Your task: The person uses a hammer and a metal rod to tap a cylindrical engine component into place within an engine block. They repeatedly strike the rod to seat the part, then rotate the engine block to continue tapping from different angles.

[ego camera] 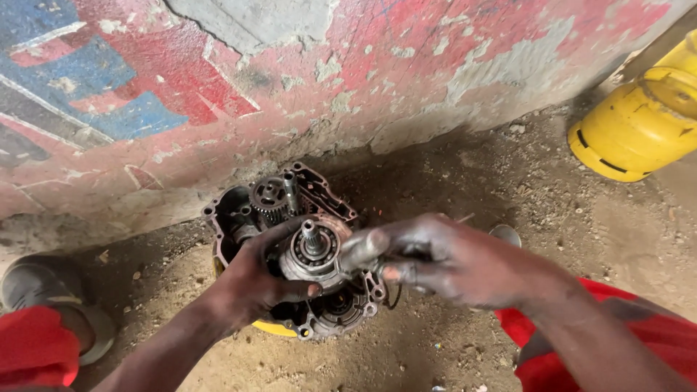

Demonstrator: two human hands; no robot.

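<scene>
A greasy open engine case (232,207) stands on the dirt floor against the wall, with gears (270,194) showing in its upper part. My left hand (254,279) grips a round metal part with a bearing and a short shaft (314,250), held over the case. My right hand (443,258), blurred and oily, closes on that same part from the right, thumb pressed to its rim. What lies under the hands in the case is hidden.
A peeling red and blue painted wall (290,80) runs behind the case. A yellow gas cylinder (639,123) lies at the upper right. My red trouser legs (33,345) and a dark shoe (43,279) frame the bottom corners. Something yellow (274,328) sits beneath the case.
</scene>
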